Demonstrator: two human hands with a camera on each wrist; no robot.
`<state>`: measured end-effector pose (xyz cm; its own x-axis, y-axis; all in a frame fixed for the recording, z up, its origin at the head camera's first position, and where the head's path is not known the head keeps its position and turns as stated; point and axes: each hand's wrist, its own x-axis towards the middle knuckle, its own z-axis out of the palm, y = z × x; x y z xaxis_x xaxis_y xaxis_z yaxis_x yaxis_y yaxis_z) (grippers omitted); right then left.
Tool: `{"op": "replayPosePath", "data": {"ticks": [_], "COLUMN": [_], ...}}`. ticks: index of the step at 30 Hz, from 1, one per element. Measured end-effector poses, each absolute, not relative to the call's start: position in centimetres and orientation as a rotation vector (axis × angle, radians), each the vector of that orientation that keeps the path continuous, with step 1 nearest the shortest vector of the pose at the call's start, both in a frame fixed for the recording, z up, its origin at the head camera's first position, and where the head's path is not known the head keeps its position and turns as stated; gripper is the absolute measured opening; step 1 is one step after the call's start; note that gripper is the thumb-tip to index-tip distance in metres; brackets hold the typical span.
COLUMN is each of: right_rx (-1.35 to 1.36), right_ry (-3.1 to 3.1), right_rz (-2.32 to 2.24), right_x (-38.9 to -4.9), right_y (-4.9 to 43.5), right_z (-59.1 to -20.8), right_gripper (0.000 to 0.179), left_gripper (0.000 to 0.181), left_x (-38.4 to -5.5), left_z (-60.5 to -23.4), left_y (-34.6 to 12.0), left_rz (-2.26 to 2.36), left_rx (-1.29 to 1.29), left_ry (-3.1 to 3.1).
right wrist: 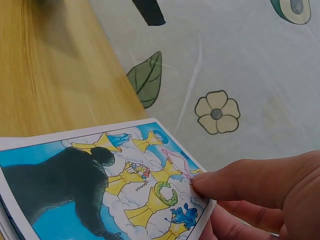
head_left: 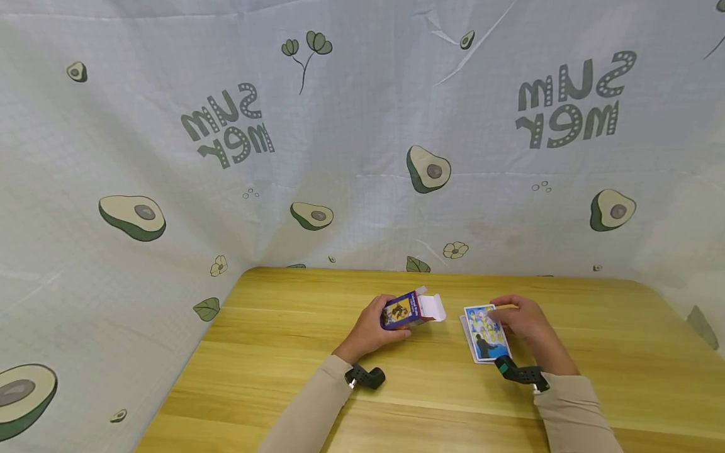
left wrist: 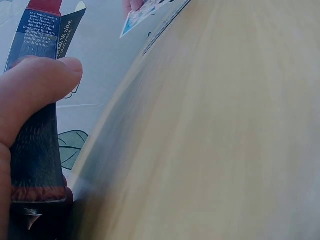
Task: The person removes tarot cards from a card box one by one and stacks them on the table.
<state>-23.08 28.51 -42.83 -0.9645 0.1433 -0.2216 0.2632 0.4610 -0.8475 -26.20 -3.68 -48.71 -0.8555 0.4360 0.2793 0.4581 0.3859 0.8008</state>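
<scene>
My left hand [head_left: 369, 328] holds a purple-blue card box [head_left: 399, 313] tilted above the wooden table. Its white end flaps hang open toward the right. In the left wrist view, the thumb lies across the box's dark narrow side [left wrist: 34, 145], which bears small printed text. To the right, my right hand [head_left: 523, 319] pinches a tarot card [right wrist: 150, 192] by its edge, thumb on the picture of golden cups, clouds and a dark figure. Below this card, the white edges of more cards [head_left: 469, 338] show at the left; the rest of them is hidden.
The yellow wood-grain table [head_left: 272, 352] runs back to a pale cloth [head_left: 362, 126] printed with avocados and leaves, which hangs behind and at the left. Dark camera mounts sit on the left wrist [head_left: 367, 377] and the right wrist [head_left: 523, 374].
</scene>
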Motion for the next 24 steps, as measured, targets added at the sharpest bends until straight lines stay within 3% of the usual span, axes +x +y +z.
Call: {"op": "replayPosePath", "data": {"ticks": [24], "right_rx": [0.346], "right_ry": [2.745], "right_rz": [-1.320], "right_x": [-23.11], "right_y": [27.92], "right_z": [-43.81], "right_gripper": [0.042], "left_gripper": [0.068], "left_x": [-26.19], "left_z": [-48.60], "left_y": [-3.65], "left_rz": [-1.499], "left_rx": [-0.833], "left_ry": [-2.609]}}
